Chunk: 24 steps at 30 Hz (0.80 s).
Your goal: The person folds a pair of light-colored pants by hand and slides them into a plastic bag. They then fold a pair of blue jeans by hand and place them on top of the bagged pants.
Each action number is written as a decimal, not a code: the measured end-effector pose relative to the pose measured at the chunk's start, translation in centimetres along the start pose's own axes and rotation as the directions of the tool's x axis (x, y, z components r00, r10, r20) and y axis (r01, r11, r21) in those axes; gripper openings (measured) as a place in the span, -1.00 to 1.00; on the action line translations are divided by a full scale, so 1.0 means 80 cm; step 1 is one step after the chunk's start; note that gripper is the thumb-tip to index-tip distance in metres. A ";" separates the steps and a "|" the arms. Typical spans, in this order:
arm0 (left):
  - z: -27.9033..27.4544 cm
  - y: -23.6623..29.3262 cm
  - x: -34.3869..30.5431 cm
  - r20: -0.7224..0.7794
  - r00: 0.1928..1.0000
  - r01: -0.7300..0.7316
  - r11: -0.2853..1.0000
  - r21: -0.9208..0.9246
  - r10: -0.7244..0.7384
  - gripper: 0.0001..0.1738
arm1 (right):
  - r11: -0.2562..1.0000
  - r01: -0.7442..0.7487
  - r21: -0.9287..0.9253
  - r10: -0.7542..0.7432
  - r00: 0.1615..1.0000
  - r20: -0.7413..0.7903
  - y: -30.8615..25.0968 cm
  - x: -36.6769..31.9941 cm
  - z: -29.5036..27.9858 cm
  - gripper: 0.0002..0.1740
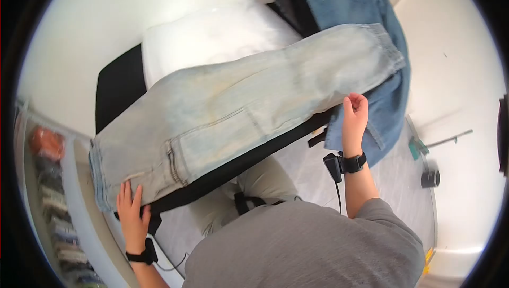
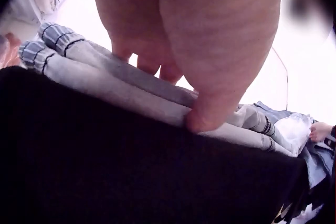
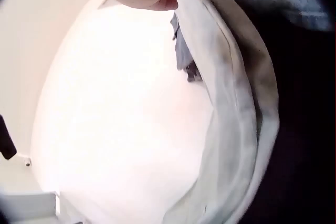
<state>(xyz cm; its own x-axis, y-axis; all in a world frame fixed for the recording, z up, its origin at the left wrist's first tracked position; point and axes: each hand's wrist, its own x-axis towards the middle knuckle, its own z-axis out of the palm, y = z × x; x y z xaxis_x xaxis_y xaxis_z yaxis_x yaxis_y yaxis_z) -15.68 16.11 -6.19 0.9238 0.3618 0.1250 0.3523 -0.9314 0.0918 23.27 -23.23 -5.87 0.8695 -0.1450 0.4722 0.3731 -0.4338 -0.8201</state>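
Pale washed-denim jeans (image 1: 228,97), folded lengthwise, lie across a black surface (image 1: 121,84). Their waistband (image 1: 97,176) is at the left and the leg hems (image 1: 391,49) at the right. My left hand (image 1: 132,208) rests on the jeans near the waistband, fingers spread and fairly straight. In the left wrist view its thumb (image 2: 202,121) touches the near folded side. Over at the right, my right hand (image 1: 356,116) is beside the near edge of the legs, its fingers loosely curled with nothing seen in them. Both ribbed ends (image 2: 34,56) of the waistband show in the left wrist view.
Darker blue denim (image 1: 344,2) hangs over the right end of the surface. White cloth (image 1: 212,33) lies behind the jeans. At the left, a shelf (image 1: 87,198) holds several bagged items. A green-headed tool (image 1: 418,147) and a black cylinder (image 1: 430,179) stand at the right.
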 end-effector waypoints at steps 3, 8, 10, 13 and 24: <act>-0.002 -0.008 0.006 0.013 1.000 -0.002 1.000 0.020 0.002 -0.23 | 0.943 -0.190 0.273 0.243 0.954 -0.175 0.020 0.044 -0.024 -0.66; 0.006 -0.026 0.012 0.001 1.000 0.000 0.969 0.248 0.000 -0.22 | 0.734 -0.413 0.538 0.369 0.909 0.194 0.040 0.124 -0.058 -0.61; 0.005 -0.035 0.011 -0.065 0.998 0.043 0.959 0.280 -0.026 -0.25 | 0.519 -0.593 0.616 0.436 0.803 0.405 0.044 0.149 -0.056 -0.65; 0.003 -0.061 0.005 -0.083 0.943 0.323 0.946 0.013 -0.321 -0.35 | 0.423 -0.583 0.693 0.361 0.810 0.462 0.050 0.183 -0.055 -0.74; -0.144 -0.150 0.032 -0.766 0.606 0.266 0.962 -0.057 -0.213 -0.63 | 0.483 -0.194 0.854 0.020 0.977 0.211 -0.057 0.296 -0.131 -0.67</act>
<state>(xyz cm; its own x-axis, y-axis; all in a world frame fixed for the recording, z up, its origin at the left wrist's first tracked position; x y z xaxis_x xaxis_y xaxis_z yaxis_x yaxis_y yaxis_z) -19.25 28.67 4.44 0.3703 0.4487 0.8133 0.5764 -0.7976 0.1776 38.79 -34.03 12.43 0.9253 0.0373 0.3773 0.2882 0.5775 -0.7638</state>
